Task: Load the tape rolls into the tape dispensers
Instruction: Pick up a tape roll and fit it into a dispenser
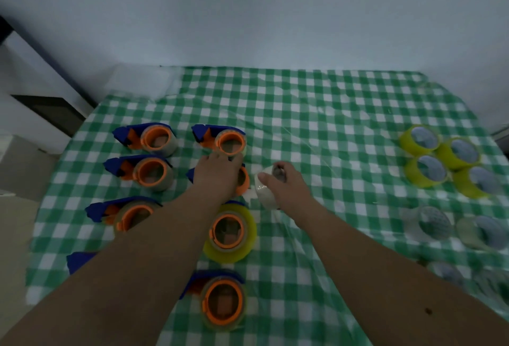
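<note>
Several blue tape dispensers with orange hubs lie on the left half of the checked table. My left hand [217, 175] lies over one dispenser [243, 180] in the middle column, covering most of it; only its orange hub edge shows. My right hand [286, 186] grips a clear tape roll [263, 190] just right of that dispenser, thumb on the rim and fingers through the core. Below it a dispenser carries a yellow roll [231, 232]. Other dispensers [155, 139] [230, 140] hold clear rolls.
Loose yellow tape rolls [446, 161] sit grouped at the far right, with clear rolls [438, 223] below them near the right edge. The green-and-white checked cloth [316, 114] covers the table. A wall runs behind; the table's left edge drops to the floor.
</note>
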